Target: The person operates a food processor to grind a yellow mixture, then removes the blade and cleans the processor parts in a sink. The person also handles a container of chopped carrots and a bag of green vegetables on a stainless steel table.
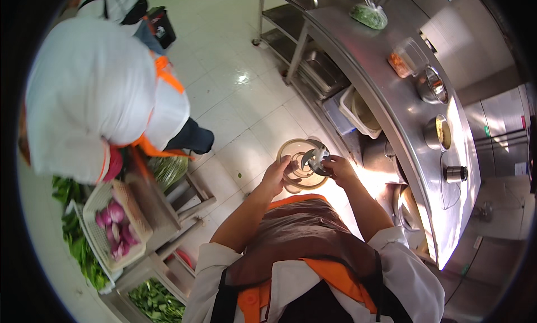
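Observation:
My left hand (276, 178) grips the left rim of a clear round vessel or lid (303, 183) with rings at its centre, apparently part of a food chopper. It is held over the floor in front of my apron. In my right hand (339, 168) is a chopper blade (315, 158), with curved dark metal wings and a pale hub. The blade overlaps the right side of the clear part; whether the two touch, I cannot tell. A small steel and black cylinder (455, 174), with a thin cord beside it, lies on the steel worktable (402, 113) to my right.
Steel bowls (432, 86), a clear tub with orange food (405, 61) and a bag of chopped greens (369, 16) stand on that worktable. To the left, a co-worker (96, 88) bends near a basket of purple onions (119, 230). Leafy greens (155, 300) fill a steel basin.

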